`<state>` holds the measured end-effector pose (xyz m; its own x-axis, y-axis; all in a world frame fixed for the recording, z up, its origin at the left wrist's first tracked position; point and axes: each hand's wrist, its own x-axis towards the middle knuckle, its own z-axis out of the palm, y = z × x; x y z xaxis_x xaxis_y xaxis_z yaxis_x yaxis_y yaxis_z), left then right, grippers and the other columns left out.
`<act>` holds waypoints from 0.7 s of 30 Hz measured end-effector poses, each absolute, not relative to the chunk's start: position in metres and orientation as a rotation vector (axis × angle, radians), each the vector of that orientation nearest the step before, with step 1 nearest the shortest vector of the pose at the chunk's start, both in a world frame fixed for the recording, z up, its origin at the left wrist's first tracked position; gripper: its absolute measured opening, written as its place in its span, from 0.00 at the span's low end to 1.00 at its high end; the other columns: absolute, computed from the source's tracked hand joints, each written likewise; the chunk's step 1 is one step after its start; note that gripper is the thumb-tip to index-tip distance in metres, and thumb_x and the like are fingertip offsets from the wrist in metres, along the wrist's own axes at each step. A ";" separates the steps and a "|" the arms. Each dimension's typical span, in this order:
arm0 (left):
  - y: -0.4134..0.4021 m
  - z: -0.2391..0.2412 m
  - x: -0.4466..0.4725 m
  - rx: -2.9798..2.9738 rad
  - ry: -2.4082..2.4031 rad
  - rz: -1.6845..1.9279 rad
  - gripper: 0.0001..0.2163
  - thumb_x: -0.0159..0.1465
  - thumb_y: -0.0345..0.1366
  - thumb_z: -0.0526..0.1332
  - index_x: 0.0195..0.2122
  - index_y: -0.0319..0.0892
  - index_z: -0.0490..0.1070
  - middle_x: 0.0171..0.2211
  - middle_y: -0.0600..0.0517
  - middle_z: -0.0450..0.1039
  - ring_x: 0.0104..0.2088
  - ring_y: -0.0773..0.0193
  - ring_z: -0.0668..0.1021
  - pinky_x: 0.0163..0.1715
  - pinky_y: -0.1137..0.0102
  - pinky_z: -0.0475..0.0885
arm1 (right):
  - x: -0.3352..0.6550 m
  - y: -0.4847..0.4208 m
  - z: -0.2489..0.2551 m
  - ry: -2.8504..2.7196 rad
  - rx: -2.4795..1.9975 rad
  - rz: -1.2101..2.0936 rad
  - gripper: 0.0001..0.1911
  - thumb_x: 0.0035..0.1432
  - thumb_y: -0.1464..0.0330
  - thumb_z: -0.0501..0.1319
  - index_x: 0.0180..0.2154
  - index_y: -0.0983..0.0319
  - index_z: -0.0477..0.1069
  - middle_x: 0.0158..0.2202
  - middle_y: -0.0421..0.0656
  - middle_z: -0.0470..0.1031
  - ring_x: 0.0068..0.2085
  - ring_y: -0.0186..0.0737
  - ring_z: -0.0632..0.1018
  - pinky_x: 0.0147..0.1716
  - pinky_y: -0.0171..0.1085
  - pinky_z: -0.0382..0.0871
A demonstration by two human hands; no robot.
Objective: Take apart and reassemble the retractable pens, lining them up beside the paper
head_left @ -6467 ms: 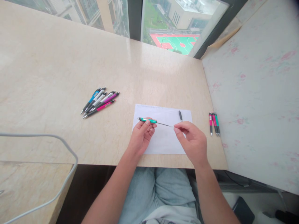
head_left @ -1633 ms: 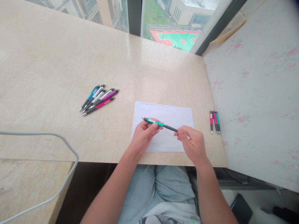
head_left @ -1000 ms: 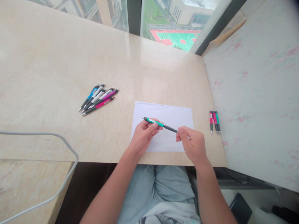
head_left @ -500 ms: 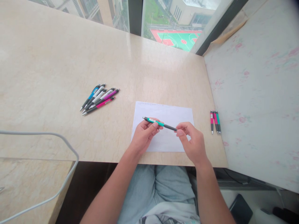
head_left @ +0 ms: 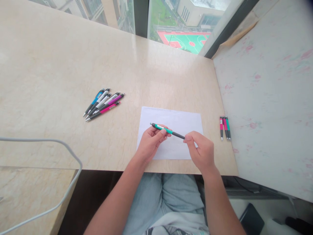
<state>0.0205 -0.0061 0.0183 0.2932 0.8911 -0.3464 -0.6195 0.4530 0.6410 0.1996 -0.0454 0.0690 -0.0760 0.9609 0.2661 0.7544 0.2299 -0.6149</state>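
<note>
Hands (head_left: pixel 150 143) pinching pen (head_left: pixel 167 130) ends

Head-worn camera looks forward and down, close over the table (head_left: pixel 73 62).

A beige, marble-patterned counter (head_left: pixel 61 58) is set against a window (head_left: pixel 171 16), and soft daylight is reflected in its polished top. Beyond the counter, the glass is divided by a dark upright frame (head_left: pixel 141 16). Through it, buildings (head_left: pixel 202 16) and a red-and-green sports court (head_left: pixel 187 40) are seen far below. To the right of the counter, a pale surface (head_left: pixel 269 98) printed with faint pink flowers is met edge to edge. At the counter's lower left, a second slab (head_left: pixel 24 195) of the same stone is seen, crossed by a grey cable (head_left: pixel 36 141). Under the counter's front edge, a dark floor (head_left: pixel 93 192) is glimpsed.
</note>
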 end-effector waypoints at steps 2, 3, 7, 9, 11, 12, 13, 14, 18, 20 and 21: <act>-0.006 0.019 0.021 0.423 0.751 1.054 0.10 0.58 0.36 0.72 0.38 0.39 0.77 0.35 0.49 0.80 0.33 0.67 0.78 0.36 0.73 0.71 | 0.200 -0.045 0.068 -1.879 -1.579 0.418 0.13 0.68 0.65 0.54 0.30 0.59 0.68 0.26 0.40 0.72 0.29 0.36 0.72 0.30 0.37 0.65; -0.006 0.019 0.021 0.421 0.753 1.060 0.10 0.58 0.36 0.72 0.38 0.39 0.77 0.35 0.49 0.80 0.33 0.68 0.78 0.36 0.73 0.71 | 0.200 -0.045 0.067 -1.875 -1.578 0.415 0.11 0.68 0.65 0.55 0.32 0.59 0.69 0.28 0.40 0.73 0.29 0.36 0.72 0.30 0.36 0.65; -0.006 0.019 0.020 0.415 0.749 1.058 0.10 0.57 0.36 0.72 0.38 0.39 0.77 0.35 0.49 0.80 0.33 0.68 0.78 0.35 0.73 0.71 | 0.201 -0.045 0.063 -1.914 -1.556 0.365 0.09 0.67 0.65 0.56 0.33 0.59 0.69 0.30 0.42 0.74 0.30 0.36 0.72 0.31 0.37 0.66; -0.006 0.019 0.020 0.416 0.743 1.043 0.10 0.57 0.36 0.72 0.38 0.39 0.77 0.35 0.50 0.80 0.33 0.68 0.78 0.35 0.74 0.70 | 0.202 -0.045 0.062 -1.940 -1.554 0.361 0.14 0.68 0.67 0.54 0.29 0.60 0.69 0.27 0.41 0.73 0.29 0.36 0.72 0.31 0.37 0.65; -0.005 0.018 0.020 0.417 0.742 1.040 0.10 0.57 0.36 0.72 0.38 0.39 0.77 0.35 0.50 0.80 0.33 0.68 0.78 0.35 0.73 0.70 | 0.203 -0.044 0.061 -1.943 -1.565 0.383 0.16 0.69 0.66 0.52 0.28 0.60 0.69 0.26 0.41 0.73 0.29 0.36 0.73 0.31 0.37 0.65; -0.005 0.018 0.020 0.415 0.743 1.043 0.10 0.57 0.36 0.72 0.38 0.39 0.77 0.35 0.49 0.80 0.33 0.68 0.78 0.35 0.73 0.70 | 0.203 -0.044 0.062 -1.937 -1.570 0.396 0.15 0.69 0.65 0.53 0.29 0.60 0.69 0.27 0.41 0.73 0.29 0.36 0.73 0.31 0.37 0.65; -0.005 0.018 0.020 0.412 0.742 1.049 0.10 0.57 0.36 0.72 0.38 0.39 0.77 0.35 0.50 0.80 0.33 0.68 0.78 0.35 0.73 0.70 | 0.203 -0.043 0.062 -1.931 -1.571 0.406 0.13 0.68 0.64 0.55 0.30 0.60 0.69 0.28 0.41 0.74 0.30 0.36 0.73 0.31 0.37 0.65; -0.005 0.018 0.021 0.408 0.741 1.056 0.10 0.57 0.36 0.72 0.38 0.39 0.77 0.34 0.50 0.80 0.33 0.68 0.78 0.36 0.73 0.70 | 0.203 -0.042 0.063 -1.927 -1.565 0.403 0.11 0.67 0.63 0.57 0.32 0.60 0.69 0.29 0.41 0.74 0.30 0.36 0.73 0.31 0.36 0.66; -0.005 0.018 0.020 0.409 0.730 1.055 0.10 0.58 0.36 0.72 0.38 0.39 0.77 0.34 0.50 0.79 0.33 0.68 0.78 0.35 0.74 0.71 | 0.202 -0.042 0.064 -1.964 -1.542 0.357 0.11 0.67 0.65 0.57 0.31 0.59 0.68 0.27 0.41 0.73 0.29 0.36 0.72 0.31 0.36 0.65; -0.005 0.017 0.020 0.415 0.735 1.046 0.10 0.58 0.36 0.71 0.38 0.39 0.77 0.35 0.49 0.79 0.33 0.68 0.78 0.35 0.74 0.71 | 0.202 -0.042 0.063 -1.979 -1.566 0.364 0.16 0.69 0.66 0.53 0.28 0.59 0.68 0.25 0.40 0.72 0.28 0.36 0.72 0.31 0.37 0.64; -0.005 0.017 0.020 0.418 0.737 1.046 0.10 0.58 0.36 0.71 0.38 0.39 0.77 0.35 0.49 0.79 0.34 0.68 0.78 0.35 0.74 0.71 | 0.202 -0.042 0.063 -1.974 -1.578 0.375 0.17 0.69 0.65 0.53 0.28 0.59 0.68 0.24 0.40 0.72 0.28 0.36 0.72 0.31 0.37 0.64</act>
